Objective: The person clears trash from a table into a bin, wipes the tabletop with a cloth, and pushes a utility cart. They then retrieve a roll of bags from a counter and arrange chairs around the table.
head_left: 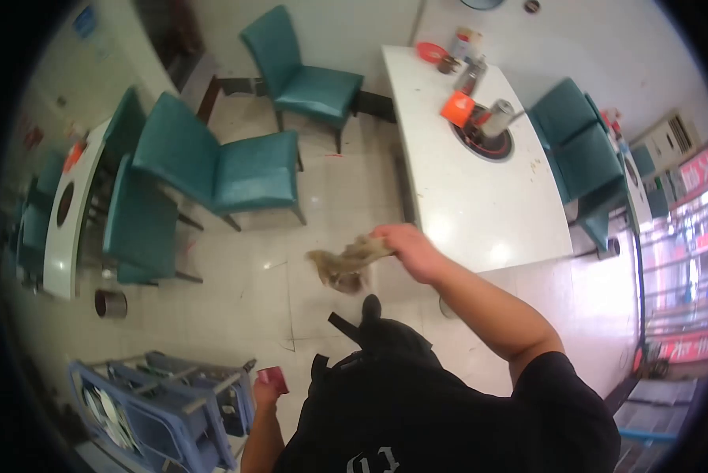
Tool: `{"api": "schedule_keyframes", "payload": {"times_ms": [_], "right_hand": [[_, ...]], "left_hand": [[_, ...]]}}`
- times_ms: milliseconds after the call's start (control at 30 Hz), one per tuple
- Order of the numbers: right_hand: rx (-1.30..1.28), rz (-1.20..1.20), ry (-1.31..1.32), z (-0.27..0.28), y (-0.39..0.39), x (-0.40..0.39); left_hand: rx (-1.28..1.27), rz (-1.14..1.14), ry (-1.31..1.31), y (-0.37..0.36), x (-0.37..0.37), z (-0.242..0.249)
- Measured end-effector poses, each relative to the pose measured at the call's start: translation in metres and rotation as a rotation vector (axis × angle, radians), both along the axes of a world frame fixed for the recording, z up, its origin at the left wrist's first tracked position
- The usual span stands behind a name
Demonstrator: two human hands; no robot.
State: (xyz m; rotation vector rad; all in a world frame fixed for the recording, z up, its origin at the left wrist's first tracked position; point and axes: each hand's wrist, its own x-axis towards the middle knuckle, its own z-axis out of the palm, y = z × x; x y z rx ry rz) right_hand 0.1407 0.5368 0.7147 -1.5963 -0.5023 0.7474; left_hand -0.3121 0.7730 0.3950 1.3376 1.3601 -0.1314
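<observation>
My right hand (409, 251) is closed on one end of a crumpled brownish rag (350, 260), which hangs out to the left over the floor. The hand is just off the near left corner of the white table (488, 225). Low at my left side, my left hand (265, 392) grips a small flat dark-red object (274, 380); its exact kind does not show. Close to that hand stands a grey-blue plastic cart (180, 406).
On the white table are an orange box (457, 106), a metal canister (496, 118) by a round dark burner (502, 149), bottles and a red bowl (430, 53). Green chairs (255, 173) stand left and right. A bin (111, 304) sits on the tiled floor.
</observation>
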Motion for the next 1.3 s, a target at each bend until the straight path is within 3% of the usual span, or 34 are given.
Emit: {"api": "schedule_keyframes", "payload": {"times_ms": [33,133,300,467,600,667,700,733,767,800,867,900,933,1000,1167,1233,1300], "right_hand": [[0.118,-0.001,0.096,-0.002,-0.020,0.019],[0.394,-0.193,0.300,0.030,-0.083,0.072],[0.378,-0.411,-0.017,0.104,-0.141,0.135],[0.335,-0.539,-0.174,0.123,-0.171,0.192],[0.406,-0.670,-0.195,0.106,-0.185,0.257],[0.613,-0.799,0.002,0.099,-0.177,0.284],[0.755,-0.728,0.095,0.083,-0.189,0.301],[0.830,-0.754,0.089,0.063,-0.194,0.315],[0.924,-0.780,0.063,0.036,-0.200,0.331],[0.886,-0.842,-0.026,0.017,-0.200,0.343],[0.977,-0.918,-0.012,0.005,-0.181,0.356],[0.974,-0.926,-0.022,-0.001,-0.176,0.367],[0.964,-1.088,0.015,0.013,-0.156,0.372],[0.894,-1.188,0.029,0.044,-0.113,0.374],[0.666,-1.111,0.207,-0.009,-0.060,0.403],[0.703,-1.135,0.282,-0.018,-0.058,0.414],[0.651,-1.214,0.361,-0.041,-0.065,0.424]], "left_hand": [[0.015,-0.028,0.001,0.008,0.024,0.003],[0.272,-0.504,0.168,0.005,0.127,0.021],[0.259,-0.584,0.011,0.013,0.266,0.044],[0.316,-0.787,0.026,0.038,0.349,0.046],[0.288,-0.828,0.038,0.082,0.381,0.015],[0.288,-0.928,0.074,0.120,0.395,-0.016],[0.322,-0.970,0.087,0.132,0.409,-0.002],[0.358,-1.038,0.087,0.147,0.430,0.013],[0.676,-1.360,-0.084,0.182,0.441,-0.012],[0.218,-1.087,-0.274,0.177,0.476,0.060],[0.043,-1.034,-0.295,0.233,0.508,0.045],[0.248,-1.213,-0.317,0.285,0.524,-0.005],[0.222,-1.159,-0.233,0.312,0.545,-0.011],[0.107,-1.011,-0.183,0.344,0.600,-0.010],[-0.115,-0.856,-0.173,0.379,0.751,-0.024],[0.136,-1.153,-0.244,0.356,0.805,-0.026],[0.419,-1.242,-0.316,0.338,0.847,-0.050]]}}
